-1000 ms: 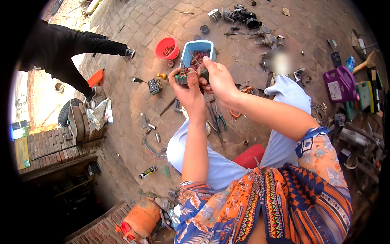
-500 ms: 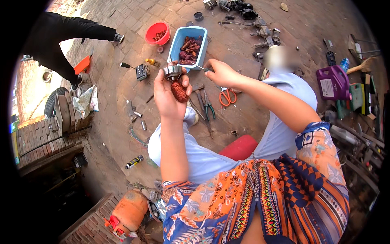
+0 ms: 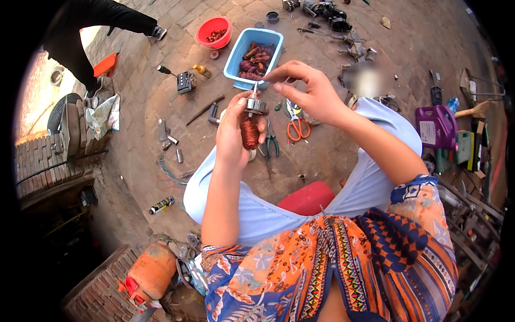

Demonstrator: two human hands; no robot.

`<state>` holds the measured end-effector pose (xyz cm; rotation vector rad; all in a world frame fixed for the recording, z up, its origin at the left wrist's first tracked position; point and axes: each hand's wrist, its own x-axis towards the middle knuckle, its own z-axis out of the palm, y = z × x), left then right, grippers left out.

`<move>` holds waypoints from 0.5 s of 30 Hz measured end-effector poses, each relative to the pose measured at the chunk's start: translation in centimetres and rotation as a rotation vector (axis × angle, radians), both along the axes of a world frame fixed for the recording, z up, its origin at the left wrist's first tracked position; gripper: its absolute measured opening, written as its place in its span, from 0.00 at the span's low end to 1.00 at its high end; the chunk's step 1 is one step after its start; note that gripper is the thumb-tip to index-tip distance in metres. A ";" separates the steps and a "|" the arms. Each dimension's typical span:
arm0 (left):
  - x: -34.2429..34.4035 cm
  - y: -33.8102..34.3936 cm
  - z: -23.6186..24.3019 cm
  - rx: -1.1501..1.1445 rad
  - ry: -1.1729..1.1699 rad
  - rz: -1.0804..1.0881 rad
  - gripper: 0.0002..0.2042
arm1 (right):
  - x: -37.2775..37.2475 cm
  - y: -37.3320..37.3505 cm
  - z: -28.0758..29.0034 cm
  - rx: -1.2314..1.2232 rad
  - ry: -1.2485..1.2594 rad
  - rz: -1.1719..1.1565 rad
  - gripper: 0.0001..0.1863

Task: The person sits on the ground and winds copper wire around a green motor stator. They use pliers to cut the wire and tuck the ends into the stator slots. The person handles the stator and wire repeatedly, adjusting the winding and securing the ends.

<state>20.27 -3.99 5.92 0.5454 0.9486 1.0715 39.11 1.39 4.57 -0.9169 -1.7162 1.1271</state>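
My left hand [image 3: 232, 129] is closed around a motor rotor [image 3: 250, 133]: copper-red winding below, a shiny metal ring above it and a thin shaft pointing up. My right hand [image 3: 316, 92] is just right of the shaft tip, thumb and index finger apart, the index fingertip close to or touching the tip. I cannot make out any tool in it. On the ground below lie orange-handled scissors [image 3: 298, 129] and green-handled pliers [image 3: 272, 140]. Just beyond the rotor stands a blue basin [image 3: 234, 61] with several dark red copper windings [image 3: 255, 60].
A red bowl [image 3: 229, 33] of copper pieces stands left of the basin. A red seat [image 3: 307, 198] is between my legs. Purple jug [image 3: 437, 127] at right; orange gas cylinder [image 3: 153, 271] at lower left. Another person in black trousers [image 3: 75, 48] is at far left.
The thin tool has left my right hand's grip, and its fingers have spread beside the shaft tip. My left hand has shifted right with the rotor, now held more upright.
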 end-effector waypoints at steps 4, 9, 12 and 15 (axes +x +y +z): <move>1.3 0.2 1.1 -0.003 0.007 0.007 0.16 | 0.2 0.5 0.3 0.438 -0.203 -0.044 0.11; 2.4 0.2 1.0 0.013 0.128 -0.032 0.17 | 1.2 0.8 0.9 0.629 -0.320 -0.115 0.08; 3.1 0.3 1.0 0.013 0.282 -0.013 0.16 | 1.6 0.5 1.6 0.625 -0.315 -0.106 0.08; 2.9 0.4 0.2 -0.017 0.349 -0.013 0.17 | 1.5 -0.6 2.3 0.528 -0.257 -0.043 0.08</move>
